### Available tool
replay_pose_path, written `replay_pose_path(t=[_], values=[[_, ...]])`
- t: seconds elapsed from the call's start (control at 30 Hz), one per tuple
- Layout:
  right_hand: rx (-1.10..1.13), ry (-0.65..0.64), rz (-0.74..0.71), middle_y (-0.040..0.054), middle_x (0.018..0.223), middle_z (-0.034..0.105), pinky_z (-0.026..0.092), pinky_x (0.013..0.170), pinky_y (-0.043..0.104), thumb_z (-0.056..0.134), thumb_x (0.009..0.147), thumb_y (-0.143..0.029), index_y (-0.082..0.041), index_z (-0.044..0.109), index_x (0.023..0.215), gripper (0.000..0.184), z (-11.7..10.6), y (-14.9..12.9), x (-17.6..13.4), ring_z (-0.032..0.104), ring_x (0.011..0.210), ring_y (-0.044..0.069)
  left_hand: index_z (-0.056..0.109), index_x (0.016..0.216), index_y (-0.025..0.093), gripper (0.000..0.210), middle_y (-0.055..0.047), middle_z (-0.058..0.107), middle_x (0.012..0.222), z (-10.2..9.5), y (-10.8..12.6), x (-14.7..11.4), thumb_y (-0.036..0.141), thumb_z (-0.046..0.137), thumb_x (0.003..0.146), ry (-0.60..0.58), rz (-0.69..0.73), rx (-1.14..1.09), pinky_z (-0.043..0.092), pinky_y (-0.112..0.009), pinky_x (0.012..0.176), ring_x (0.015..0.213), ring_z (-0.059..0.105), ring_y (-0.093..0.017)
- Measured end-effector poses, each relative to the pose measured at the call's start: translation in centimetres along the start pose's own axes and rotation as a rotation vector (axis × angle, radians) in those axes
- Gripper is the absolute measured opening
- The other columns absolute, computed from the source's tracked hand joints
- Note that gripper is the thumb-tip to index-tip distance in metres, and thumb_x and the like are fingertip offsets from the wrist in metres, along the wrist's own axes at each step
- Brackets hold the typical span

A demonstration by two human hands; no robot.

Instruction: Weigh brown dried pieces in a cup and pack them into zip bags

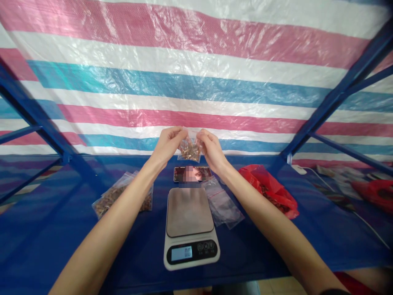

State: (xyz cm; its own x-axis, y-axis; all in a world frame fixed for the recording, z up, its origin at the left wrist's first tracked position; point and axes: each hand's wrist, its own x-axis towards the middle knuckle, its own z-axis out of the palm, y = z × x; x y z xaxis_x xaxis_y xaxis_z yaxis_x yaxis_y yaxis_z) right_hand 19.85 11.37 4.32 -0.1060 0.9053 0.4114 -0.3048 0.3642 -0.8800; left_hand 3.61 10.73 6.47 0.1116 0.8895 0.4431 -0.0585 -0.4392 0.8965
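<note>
Between my two hands hangs a small clear zip bag [190, 154] with small golden-brown pieces at its bottom. My left hand [170, 142] pinches the bag's upper left corner, while my right hand [211, 146] grips its upper right side. Below the bag, a phone [201, 173] lies flat with a lit screen. Nearer to me stands a white kitchen scale [190, 213] with a bare metal plate, its display reading 0.0. Several flat clear zip bags [222, 203] lie to the right of the scale, partly beside my right forearm.
Filled clear bags [112, 196] of brown pieces lie left, partly behind my left forearm. On the right sits an open red plastic bag [268, 190] with brown contents. Blue metal posts [331, 104] flank the blue shelf, and a striped sheet [196, 88] hangs behind. A white cable [368, 225] runs at far right.
</note>
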Motion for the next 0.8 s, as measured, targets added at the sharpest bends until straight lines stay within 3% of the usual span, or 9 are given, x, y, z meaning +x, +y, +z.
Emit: replay_pose_path(t=[0.23, 0.47, 0.63, 0.73, 0.8], values=[[0.046, -0.063, 0.008, -0.0068, 0.065, 0.046, 0.035, 0.057, 0.025, 0.079, 0.083, -0.046, -0.025, 0.052, 0.072, 0.037, 0.0, -0.4, -0.1, 0.040, 0.060, 0.012, 0.070, 0.071, 0.018, 0.031, 0.000, 0.064, 0.066, 0.4, -0.9, -0.1, 0.046, 0.078, 0.083, 0.049, 0.004, -0.047, 0.040, -0.024, 0.053, 0.057, 0.053, -0.012], [0.157, -0.010, 0.062, -0.0076, 0.066, 0.039, 0.034, 0.057, 0.024, 0.081, 0.079, -0.040, -0.024, 0.048, 0.071, 0.038, 0.7, -0.7, -0.4, 0.036, 0.060, 0.011, 0.068, 0.072, 0.020, 0.029, 0.001, 0.065, 0.071, 1.1, -1.9, -0.5, 0.044, 0.078, 0.085, 0.133, 0.024, -0.158, 0.048, -0.024, 0.061, 0.063, 0.058, -0.013], [0.225, 0.005, 0.155, -0.0066, 0.068, 0.044, 0.036, 0.056, 0.023, 0.085, 0.080, -0.041, -0.024, 0.051, 0.073, 0.038, 0.8, 0.4, -3.8, 0.040, 0.060, 0.010, 0.067, 0.075, 0.021, 0.031, 0.003, 0.061, 0.067, 1.2, -3.1, -4.5, 0.046, 0.075, 0.091, 0.204, -0.001, -0.172, 0.045, -0.022, 0.058, 0.058, 0.054, -0.011], [0.183, -0.040, 0.230, -0.0063, 0.065, 0.047, 0.033, 0.050, 0.024, 0.083, 0.085, -0.052, -0.024, 0.055, 0.075, 0.040, 0.4, 1.8, -6.6, 0.038, 0.055, 0.011, 0.068, 0.076, 0.020, 0.035, 0.003, 0.061, 0.064, 1.3, -3.6, -7.2, 0.051, 0.077, 0.091, 0.209, -0.024, -0.139, 0.041, -0.022, 0.052, 0.054, 0.052, -0.011], [0.101, -0.044, 0.201, -0.0055, 0.064, 0.049, 0.033, 0.050, 0.025, 0.080, 0.088, -0.059, -0.024, 0.058, 0.075, 0.044, 0.0, 2.4, -7.9, 0.039, 0.054, 0.011, 0.069, 0.075, 0.020, 0.037, 0.003, 0.061, 0.061, 1.5, -3.8, -8.3, 0.052, 0.081, 0.087, 0.206, -0.023, -0.105, 0.040, -0.023, 0.050, 0.052, 0.051, -0.012]])
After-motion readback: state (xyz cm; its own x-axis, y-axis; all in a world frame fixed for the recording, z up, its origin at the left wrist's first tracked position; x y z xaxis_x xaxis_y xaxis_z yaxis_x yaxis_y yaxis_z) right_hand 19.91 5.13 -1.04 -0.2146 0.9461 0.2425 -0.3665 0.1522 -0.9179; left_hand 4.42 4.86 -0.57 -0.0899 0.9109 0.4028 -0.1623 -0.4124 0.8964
